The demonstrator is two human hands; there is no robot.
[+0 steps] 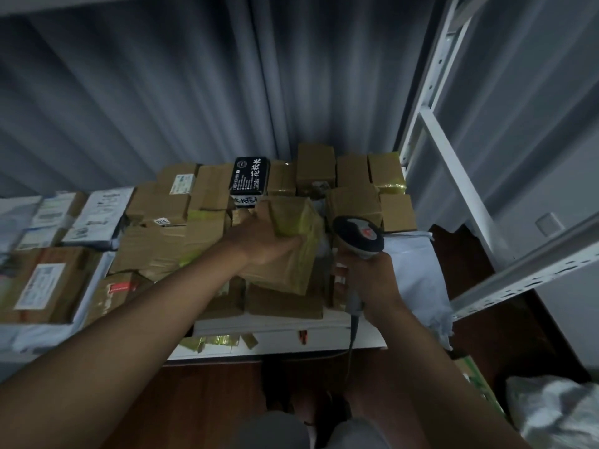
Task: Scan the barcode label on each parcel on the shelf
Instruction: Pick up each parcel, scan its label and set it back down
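Observation:
My left hand (264,236) grips a brown cardboard parcel with yellow tape (291,254), held tilted above the pile on the white shelf (291,338). My right hand (372,280) holds the handle of a grey and black barcode scanner (358,236); its head sits just right of the lifted parcel. No label shows on the parcel's visible faces. Many more cardboard parcels (175,222) crowd the shelf behind and to the left.
A black box with white lettering (249,176) stands at the back of the pile. White mailer bags (100,215) lie at left, a pale bag (411,270) at right. A white metal rack upright (453,166) rises at right. The scanner cable (351,345) hangs down over the wooden floor.

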